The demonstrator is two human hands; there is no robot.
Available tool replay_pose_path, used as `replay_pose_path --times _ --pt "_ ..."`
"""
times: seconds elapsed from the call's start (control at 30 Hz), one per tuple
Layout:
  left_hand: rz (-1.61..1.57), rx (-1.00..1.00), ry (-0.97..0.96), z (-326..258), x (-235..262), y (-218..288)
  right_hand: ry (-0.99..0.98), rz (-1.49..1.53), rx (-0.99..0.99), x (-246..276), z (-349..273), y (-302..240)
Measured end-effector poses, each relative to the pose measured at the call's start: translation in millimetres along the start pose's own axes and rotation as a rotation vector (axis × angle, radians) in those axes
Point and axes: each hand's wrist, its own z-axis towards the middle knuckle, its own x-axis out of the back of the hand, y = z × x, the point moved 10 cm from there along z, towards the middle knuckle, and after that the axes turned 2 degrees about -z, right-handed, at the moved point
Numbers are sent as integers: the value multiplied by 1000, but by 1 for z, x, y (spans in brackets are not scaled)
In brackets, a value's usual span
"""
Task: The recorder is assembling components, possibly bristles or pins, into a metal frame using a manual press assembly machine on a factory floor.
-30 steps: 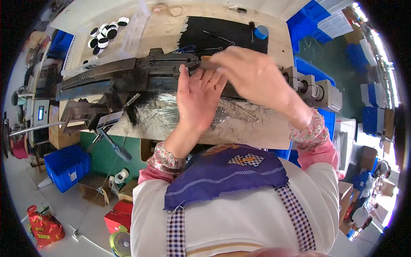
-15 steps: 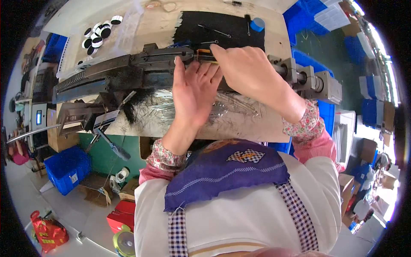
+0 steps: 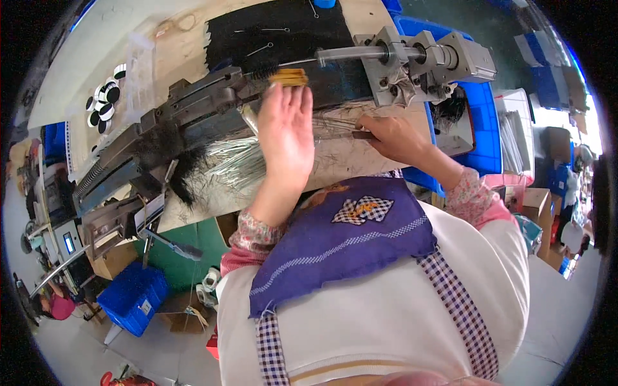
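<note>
My left hand (image 3: 288,138) is open, its fingers stretched out together and their tips against a yellowish block (image 3: 290,78) on the long dark metal machine (image 3: 199,103). Black bristles (image 3: 262,69) stick out just left of that block. My right hand (image 3: 402,138) is lower and to the right, over the worktable (image 3: 344,154). Its thumb and fingers pinch the end of a dark flat bar (image 3: 364,135). Thin wires (image 3: 341,123) lie beside those fingertips; whether any are pinched too is unclear. A pile of shiny wires (image 3: 235,157) lies left of my left wrist.
A silver motor unit (image 3: 418,61) with a rod stands at the machine's right end, beside a blue crate (image 3: 479,122). Looped wire pieces (image 3: 261,49) lie on a black mat (image 3: 238,32) behind. Black-and-white round pieces (image 3: 106,103) sit at left. A metal frame (image 3: 112,222) juts out front left.
The view has turned and shifted. My right hand has left the machine beside my left hand and come down right, now with the dark bar. My left hand stays at the machine.
</note>
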Motion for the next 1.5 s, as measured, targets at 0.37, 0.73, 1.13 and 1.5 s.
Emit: replay_pose_path --times 0.37,0.73,1.13,1.5 --pt "1489 -671 -71 -137 18 121 93 208 50 7 -6 16" --pt "1969 -486 1518 -314 238 350 695 557 138 130 -18 7" --pt "1464 -616 -299 -117 -87 80 450 644 509 166 20 -116" --pt "794 -68 179 -62 25 33 553 -185 610 147 82 -93"
